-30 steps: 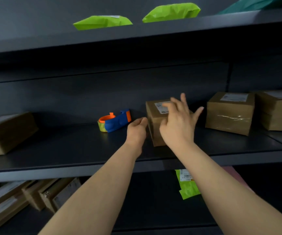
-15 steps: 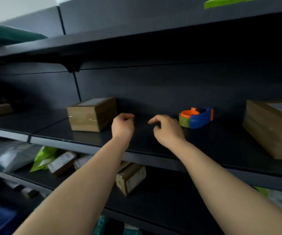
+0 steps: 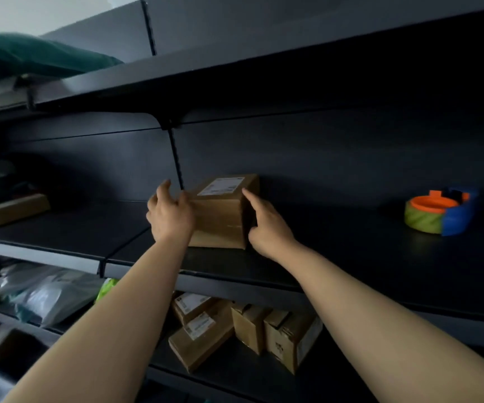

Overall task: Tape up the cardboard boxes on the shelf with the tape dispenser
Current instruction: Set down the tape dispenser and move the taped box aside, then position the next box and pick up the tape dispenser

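A small brown cardboard box (image 3: 220, 216) with a white label on top sits on the dark middle shelf (image 3: 336, 257). My left hand (image 3: 171, 215) grips its left side and my right hand (image 3: 266, 225) presses against its right side, index finger along the top edge. The tape dispenser (image 3: 441, 213), blue with an orange core and a green roll, lies on the same shelf far to the right, apart from both hands.
Another flat cardboard box (image 3: 17, 209) lies at the shelf's far left. Several small boxes (image 3: 243, 330) stand on the lower shelf, beside plastic mailer bags (image 3: 49, 292). A dark green bag (image 3: 31, 56) rests on the top shelf.
My view swung left along the shelf. Both hands travelled from open shelf space to the labelled box and closed around its two sides. The dispenser stayed in place.
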